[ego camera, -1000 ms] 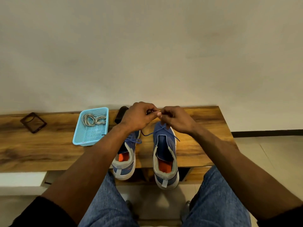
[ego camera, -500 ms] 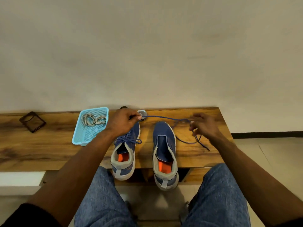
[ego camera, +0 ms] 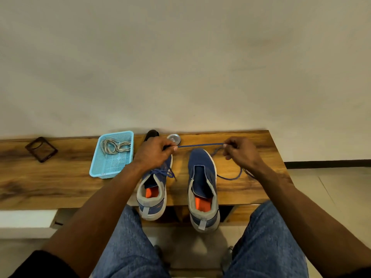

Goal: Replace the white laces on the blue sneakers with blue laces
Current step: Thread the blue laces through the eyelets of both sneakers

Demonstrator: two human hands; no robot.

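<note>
Two blue sneakers stand side by side on the wooden bench (ego camera: 50, 183), heels toward me. The left sneaker (ego camera: 154, 189) is laced with a blue lace tied over its tongue. No lace shows on the right sneaker (ego camera: 202, 183). A loose blue lace (ego camera: 200, 145) stretches taut above the toes between my hands. My left hand (ego camera: 155, 152) pinches one end of it. My right hand (ego camera: 241, 152) pinches the lace farther along, and the rest loops down on the bench beside the right sneaker. The white laces (ego camera: 115, 146) lie in a light blue basket (ego camera: 109, 167).
A small round tin (ego camera: 174, 138) and a dark object (ego camera: 151, 134) sit at the bench's back edge behind my left hand. A dark phone case (ego camera: 41, 149) lies far left. The wall is right behind the bench. My knees are below the front edge.
My hands were together over the right sneaker's toe a second ago. They have moved apart, drawing the blue lace into a straight line between them.
</note>
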